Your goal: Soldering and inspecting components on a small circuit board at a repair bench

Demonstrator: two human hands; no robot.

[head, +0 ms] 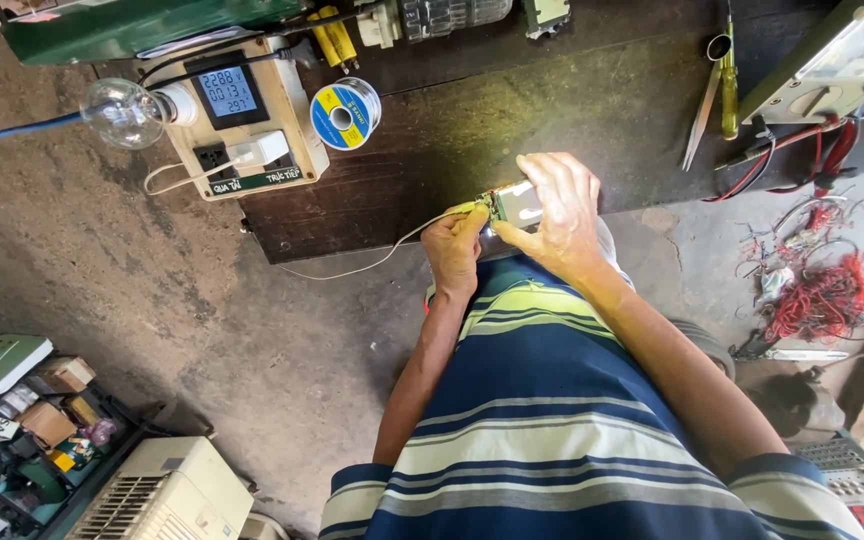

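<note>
While a test box w/ bulb (pixel 127 112) sits at the desk's left end, solder reel (pixel 345 113) beside it, left hand (pixel 455 247) is pinched on a thin wire (pixel 382 258) at the small circuit board (pixel 514 203) on the front edge. Looks like soldering prep; steadiness needed. Right hand (pixel 562 215) arches over, fingers clamped on the board.

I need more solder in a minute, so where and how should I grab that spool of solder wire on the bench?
Probably best to take the solder spool by its round rim, coming straight down from above. It lies flat on the dark bench, one yellow-and-blue face up, so fingers can pinch across opposite edges. Come from the side away from the wooden socket board, which sits close beside it.
</note>
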